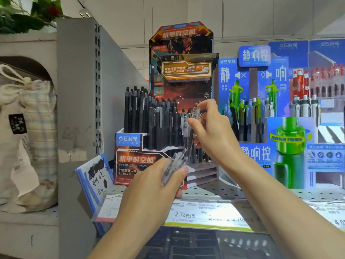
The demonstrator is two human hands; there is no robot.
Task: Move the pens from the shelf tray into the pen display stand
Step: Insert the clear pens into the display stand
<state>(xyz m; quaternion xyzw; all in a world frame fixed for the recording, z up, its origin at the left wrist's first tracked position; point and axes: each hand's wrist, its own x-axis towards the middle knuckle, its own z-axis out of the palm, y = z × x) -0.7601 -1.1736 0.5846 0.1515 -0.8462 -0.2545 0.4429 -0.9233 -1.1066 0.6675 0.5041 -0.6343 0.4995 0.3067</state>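
Head view: pens light, stiff, slick plastic; grip mid-barrel.
L hand (151, 186): wrapped round spare pens (172, 165).
R hand (211, 131): pinching one pen (190, 139) upright over stand (149, 157).

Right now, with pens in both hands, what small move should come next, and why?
Probably lower the right hand so its pen drops into the pen display stand. It is pinched nearly upright above the stand's front rows, while the left hand holds a bundle of pens waiting.
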